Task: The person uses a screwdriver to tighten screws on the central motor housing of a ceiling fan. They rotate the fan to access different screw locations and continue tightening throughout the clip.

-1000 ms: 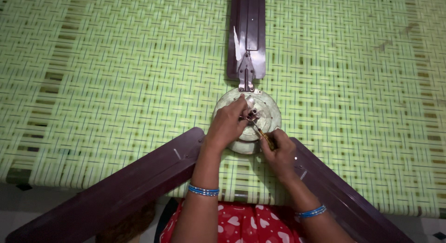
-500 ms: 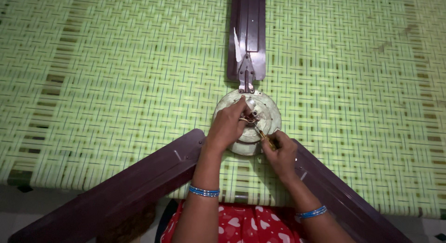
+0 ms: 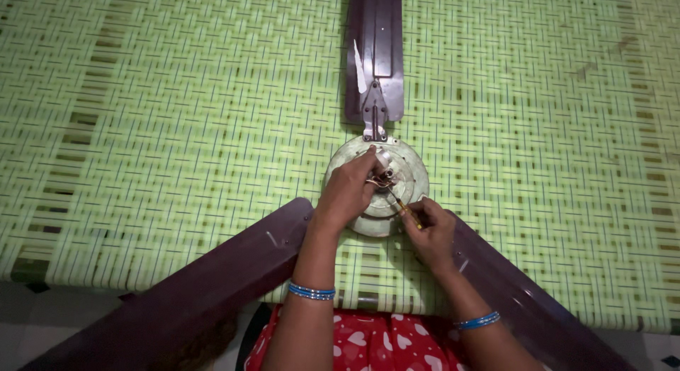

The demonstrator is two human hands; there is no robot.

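Fan hub [image 3: 397, 174]: round, pale metal motor housing, centre of frame, lying flat on the cot. Its shallow middle recess holds a cluster of small parts and wire ends, too small to tell apart.
Blades: three, dark maroon. One [image 3: 375, 52] runs to the top centre of frame, joined to the hub by a metal bracket [image 3: 375, 116]; one [image 3: 177, 293] runs to lower left; one [image 3: 524, 293] runs to lower right, partly under the right forearm.
Left hand [image 3: 347, 194]: lies over the left half of the hub, fingertips [image 3: 371, 158] curled into the middle recess. Grip closed on a small piece there; which piece cannot be told.
Right hand [image 3: 432, 229]: at the hub's lower right edge. Grip closed around the handle of a screwdriver [image 3: 404, 208].
Screwdriver: thin shaft, yellowish handle, slanting up-left from the right hand, tip in the hub's middle, just beside the left fingertips.
Cot [image 3: 177, 116]: woven green and white strapping, fills most of the frame, carries the whole fan.
Wrists: blue bangles [image 3: 312, 291] on both.
Clothing [image 3: 354, 343]: red with white hearts, bottom centre.
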